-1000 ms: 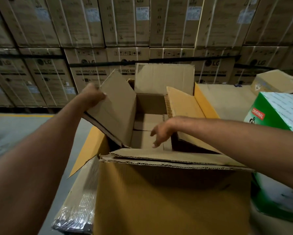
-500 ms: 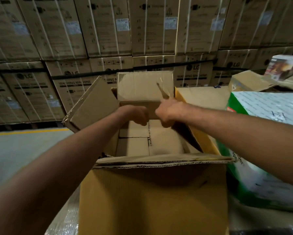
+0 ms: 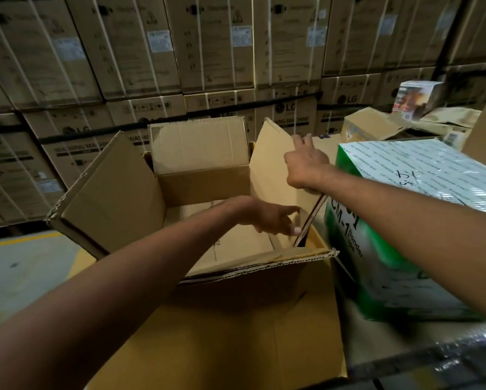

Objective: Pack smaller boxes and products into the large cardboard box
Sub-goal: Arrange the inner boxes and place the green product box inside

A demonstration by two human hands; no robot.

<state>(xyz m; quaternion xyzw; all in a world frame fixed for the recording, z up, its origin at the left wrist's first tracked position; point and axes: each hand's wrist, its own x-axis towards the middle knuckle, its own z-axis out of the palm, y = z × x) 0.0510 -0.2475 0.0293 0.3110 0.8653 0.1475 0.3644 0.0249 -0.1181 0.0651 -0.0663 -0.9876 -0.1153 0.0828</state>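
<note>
The large cardboard box (image 3: 236, 319) stands open in front of me, its left and far flaps raised. Brown cardboard lies flat inside it (image 3: 236, 240). My right hand (image 3: 305, 164) grips the upper edge of the right flap (image 3: 272, 164), which stands upright. My left hand (image 3: 270, 218) reaches into the box at the base of that flap, its fingers loosely extended and touching the cardboard there. A green and white carton (image 3: 405, 220) sits just right of the box.
Stacked washing-machine cartons (image 3: 208, 52) form a wall behind. A small printed product box (image 3: 413, 98) and an open brown carton (image 3: 368, 126) lie at the far right. Grey floor with a yellow line (image 3: 19, 266) is on the left. Plastic-wrapped goods lie underneath.
My right hand has moved right and up, lifting the right flap upright. My left hand has shifted right across the box interior to the flap's base. The view has turned slightly left.
</note>
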